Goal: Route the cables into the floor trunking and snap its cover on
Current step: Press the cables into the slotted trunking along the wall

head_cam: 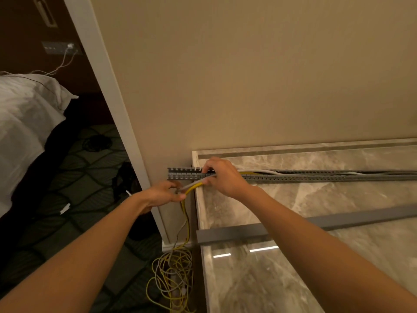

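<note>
Head view: the slotted trunking [293, 175] lies on the marble floor [338, 199] along the wall, with cables [259, 171] already laid in its right run. The right hand [222, 177] pinches the yellow and grey cables at the trunking's left part; the left hand [163, 193] grips the same pair just below, where they drop to a loose coil [173, 279]. The cover [248, 232] lies apart, nearer the person. Risk: stiff cables springing out of the slots, or slack bunching and blocking the cover from snapping shut.

Trunking and cover layout

Trunking [293, 176] lies along the wall; cover [248, 232] lies nearer on the floor [338, 267]; coiled cables [173, 274] left of it.
</note>
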`<action>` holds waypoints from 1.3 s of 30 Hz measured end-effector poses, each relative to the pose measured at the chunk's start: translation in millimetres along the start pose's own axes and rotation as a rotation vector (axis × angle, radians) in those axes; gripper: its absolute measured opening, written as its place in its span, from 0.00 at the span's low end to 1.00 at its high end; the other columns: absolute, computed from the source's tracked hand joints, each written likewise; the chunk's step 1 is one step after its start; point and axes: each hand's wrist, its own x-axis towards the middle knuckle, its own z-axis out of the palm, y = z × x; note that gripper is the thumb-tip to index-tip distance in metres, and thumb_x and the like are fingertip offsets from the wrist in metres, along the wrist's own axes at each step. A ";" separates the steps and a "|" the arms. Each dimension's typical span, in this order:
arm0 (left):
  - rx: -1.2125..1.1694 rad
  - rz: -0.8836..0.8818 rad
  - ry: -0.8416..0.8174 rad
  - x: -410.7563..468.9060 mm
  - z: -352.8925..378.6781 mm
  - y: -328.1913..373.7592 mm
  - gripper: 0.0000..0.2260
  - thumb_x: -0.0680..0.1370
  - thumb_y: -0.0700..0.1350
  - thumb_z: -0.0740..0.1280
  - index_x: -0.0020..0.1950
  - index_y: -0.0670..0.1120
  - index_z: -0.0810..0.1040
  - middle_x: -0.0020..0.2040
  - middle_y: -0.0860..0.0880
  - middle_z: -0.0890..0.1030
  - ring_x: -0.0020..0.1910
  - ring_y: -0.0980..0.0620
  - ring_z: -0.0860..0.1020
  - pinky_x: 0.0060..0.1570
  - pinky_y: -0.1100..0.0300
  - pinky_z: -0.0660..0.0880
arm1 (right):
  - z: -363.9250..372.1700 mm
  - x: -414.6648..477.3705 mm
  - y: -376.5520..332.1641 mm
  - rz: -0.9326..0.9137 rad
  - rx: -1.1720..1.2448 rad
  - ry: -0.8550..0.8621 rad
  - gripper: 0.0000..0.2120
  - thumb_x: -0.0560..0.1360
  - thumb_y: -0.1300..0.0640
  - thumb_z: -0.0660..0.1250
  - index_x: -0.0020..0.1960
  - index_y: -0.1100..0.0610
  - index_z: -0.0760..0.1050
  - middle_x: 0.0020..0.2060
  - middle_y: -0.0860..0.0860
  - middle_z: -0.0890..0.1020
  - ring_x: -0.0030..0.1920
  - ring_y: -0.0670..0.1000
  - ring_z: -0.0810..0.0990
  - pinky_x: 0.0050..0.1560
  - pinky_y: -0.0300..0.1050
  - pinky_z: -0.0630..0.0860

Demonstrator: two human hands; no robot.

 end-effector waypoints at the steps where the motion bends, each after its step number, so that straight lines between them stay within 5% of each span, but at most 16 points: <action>1: 0.033 0.025 -0.017 -1.5 -1.3 0.2 0.13 0.78 0.43 0.65 0.62 0.42 0.75 0.57 0.50 0.71 0.61 0.53 0.67 0.63 0.60 0.62 | 0.7 0.0 0.6 0.003 0.002 0.000 0.09 0.71 0.61 0.70 0.50 0.63 0.76 0.52 0.58 0.78 0.47 0.52 0.72 0.46 0.44 0.67; 4: 0.094 0.095 -0.023 -4.9 -4.1 -1.1 0.01 0.77 0.39 0.67 0.47 0.44 0.77 0.47 0.50 0.74 0.51 0.54 0.71 0.52 0.63 0.66 | 2.2 0.4 2.7 0.005 0.002 0.009 0.09 0.71 0.62 0.70 0.50 0.63 0.76 0.51 0.57 0.77 0.46 0.49 0.69 0.47 0.43 0.67; 7: 0.048 0.120 0.004 -7.3 -11.0 -5.8 0.08 0.75 0.39 0.69 0.37 0.48 0.75 0.37 0.50 0.78 0.39 0.55 0.76 0.42 0.66 0.70 | 2.9 1.0 4.3 0.017 0.022 0.008 0.08 0.72 0.62 0.69 0.49 0.64 0.76 0.45 0.54 0.74 0.46 0.50 0.70 0.46 0.42 0.66; 12: 0.044 0.219 0.277 -23.9 -29.1 -2.5 0.09 0.71 0.40 0.73 0.32 0.47 0.77 0.32 0.49 0.80 0.34 0.56 0.78 0.41 0.65 0.74 | 4.4 0.6 1.2 0.018 0.073 0.028 0.05 0.74 0.62 0.66 0.46 0.65 0.76 0.43 0.51 0.73 0.44 0.50 0.70 0.45 0.41 0.65; 17: 0.235 0.333 0.435 -26.3 -37.1 10.8 0.11 0.74 0.41 0.71 0.34 0.51 0.73 0.31 0.52 0.76 0.32 0.57 0.73 0.33 0.66 0.69 | 5.2 1.4 2.3 0.057 0.168 0.043 0.03 0.74 0.62 0.65 0.42 0.61 0.74 0.44 0.57 0.77 0.44 0.51 0.72 0.44 0.43 0.67; 24: 0.304 0.406 0.497 -16.0 -40.5 22.2 0.06 0.78 0.38 0.64 0.48 0.39 0.81 0.41 0.47 0.77 0.41 0.50 0.73 0.39 0.60 0.67 | -5.4 0.7 14.8 0.038 0.218 0.038 0.01 0.74 0.62 0.66 0.45 0.60 0.74 0.38 0.53 0.76 0.39 0.52 0.73 0.38 0.42 0.68; 27: 0.320 0.360 0.477 -12.3 -41.3 22.2 0.04 0.76 0.39 0.67 0.47 0.40 0.81 0.41 0.47 0.77 0.43 0.50 0.74 0.44 0.58 0.68 | -3.6 1.5 21.7 0.073 0.234 0.094 0.03 0.76 0.64 0.64 0.43 0.59 0.71 0.37 0.54 0.76 0.39 0.53 0.73 0.39 0.41 0.69; 31: 0.316 0.367 0.435 -13.8 -40.6 19.5 0.05 0.75 0.39 0.68 0.41 0.47 0.75 0.39 0.50 0.77 0.38 0.53 0.74 0.36 0.66 0.69 | -0.3 1.2 24.8 0.091 0.262 0.108 0.06 0.76 0.64 0.63 0.42 0.58 0.68 0.33 0.49 0.73 0.35 0.50 0.71 0.32 0.34 0.66; 34: 0.374 0.349 0.401 -14.8 -43.8 20.2 0.04 0.75 0.41 0.69 0.41 0.47 0.77 0.38 0.52 0.75 0.35 0.58 0.72 0.33 0.68 0.67 | 0.9 2.2 24.5 0.142 0.336 0.115 0.06 0.76 0.64 0.63 0.42 0.58 0.68 0.40 0.55 0.76 0.40 0.51 0.73 0.35 0.36 0.68; 39: 0.660 0.328 0.428 -15.9 -43.7 28.5 0.08 0.75 0.46 0.69 0.47 0.43 0.84 0.42 0.49 0.74 0.42 0.52 0.73 0.39 0.58 0.67 | 0.6 3.0 22.9 0.181 0.368 0.102 0.07 0.76 0.64 0.63 0.41 0.57 0.67 0.46 0.61 0.79 0.45 0.55 0.76 0.44 0.46 0.72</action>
